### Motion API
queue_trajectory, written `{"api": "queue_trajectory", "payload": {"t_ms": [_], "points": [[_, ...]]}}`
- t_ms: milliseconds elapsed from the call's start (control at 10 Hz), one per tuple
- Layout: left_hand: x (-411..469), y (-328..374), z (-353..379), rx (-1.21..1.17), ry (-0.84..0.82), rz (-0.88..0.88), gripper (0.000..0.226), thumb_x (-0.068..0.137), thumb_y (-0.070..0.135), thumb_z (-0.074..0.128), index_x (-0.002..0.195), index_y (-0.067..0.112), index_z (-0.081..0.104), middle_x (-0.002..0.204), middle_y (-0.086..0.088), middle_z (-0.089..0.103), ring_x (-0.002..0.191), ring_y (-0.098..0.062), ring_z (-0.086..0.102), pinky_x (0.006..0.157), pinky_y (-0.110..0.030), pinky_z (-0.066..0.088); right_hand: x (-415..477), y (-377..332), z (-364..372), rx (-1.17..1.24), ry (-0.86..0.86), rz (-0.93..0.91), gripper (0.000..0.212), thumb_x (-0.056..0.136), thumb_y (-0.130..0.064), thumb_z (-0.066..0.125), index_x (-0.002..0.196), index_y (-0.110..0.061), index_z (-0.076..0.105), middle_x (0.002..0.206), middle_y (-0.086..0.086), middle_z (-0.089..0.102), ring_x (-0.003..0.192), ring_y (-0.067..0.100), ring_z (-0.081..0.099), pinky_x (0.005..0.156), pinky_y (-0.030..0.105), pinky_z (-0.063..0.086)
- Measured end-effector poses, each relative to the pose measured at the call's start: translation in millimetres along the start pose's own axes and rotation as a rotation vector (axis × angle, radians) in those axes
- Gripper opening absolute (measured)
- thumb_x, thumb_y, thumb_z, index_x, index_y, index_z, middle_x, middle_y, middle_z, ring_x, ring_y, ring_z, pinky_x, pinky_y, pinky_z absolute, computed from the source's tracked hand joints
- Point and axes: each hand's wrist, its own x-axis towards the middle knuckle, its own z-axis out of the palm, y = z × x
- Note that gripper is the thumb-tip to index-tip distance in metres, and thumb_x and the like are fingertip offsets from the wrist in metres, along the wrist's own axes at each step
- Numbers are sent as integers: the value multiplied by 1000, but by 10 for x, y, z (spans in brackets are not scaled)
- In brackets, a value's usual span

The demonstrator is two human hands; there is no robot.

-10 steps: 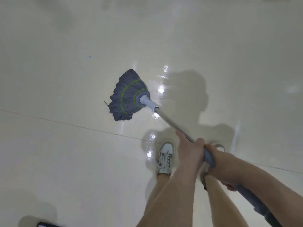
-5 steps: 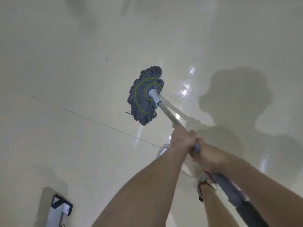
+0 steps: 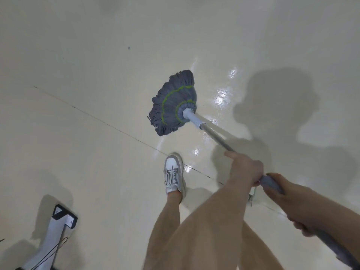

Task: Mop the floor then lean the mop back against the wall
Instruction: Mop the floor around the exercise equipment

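A mop with a grey string head [image 3: 172, 103] banded in green lies fanned out on the glossy cream floor [image 3: 81, 145]. Its metal handle [image 3: 216, 137] runs down to the right toward me. My left hand [image 3: 244, 168] grips the handle nearer the head, index finger stretched along it. My right hand [image 3: 281, 193] grips the grey sleeve of the handle just behind, closer to my body. The floor to the right of the mop head shines wet.
My left foot in a white sneaker [image 3: 174, 173] stands just below the mop head. A white stand leg with a black end cap [image 3: 63, 216] and a thin black cable sits at the lower left. A dark floor joint [image 3: 109, 126] runs diagonally.
The mop head has slid across the floor and now fans out to the left of the handle. The view has shifted, so the white stand leg shows more fully at lower left.
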Motion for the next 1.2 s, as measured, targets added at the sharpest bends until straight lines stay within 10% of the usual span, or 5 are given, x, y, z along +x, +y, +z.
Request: {"api": "queue_trajectory", "payload": {"t_ms": [300,400,500,700,1200], "points": [[392,456,-962,-121,102,40,67,94,10,51,153,3,20,133,-22,57,80,-26,60,60,-29,59,309,-1176,-4,-550,160,-244,11,98,-35,40,106,-31,45,69,0,60,52,16,59,51,30,49],[534,647,-1705,-136,65,84,70,95,10,49,154,3,12,125,-20,60,57,-17,52,36,-16,49,538,-1733,227,-580,175,-275,11,99,-36,37,107,-30,40,69,0,58,57,16,56,53,31,42],[756,704,-2502,-35,90,93,83,96,15,44,152,-2,-15,80,-8,58,46,-18,56,67,-32,63,781,-2415,595,-523,180,-296,13,100,-35,36,107,-25,39,65,2,56,58,22,58,51,34,41],[1228,983,-4331,307,468,280,53,98,43,44,125,-2,48,115,-16,66,109,-35,63,81,-35,45,1151,-4195,1214,-265,123,-257,20,101,-35,32,103,-16,39,66,12,53,41,25,49,36,25,42],[528,1562,-4540,50,95,353,48,91,31,56,128,1,49,102,-9,67,97,-29,63,77,-30,45,416,-4991,718,-282,149,-38,20,100,-34,31,97,-18,42,57,5,47,32,14,40,36,19,34]]}}
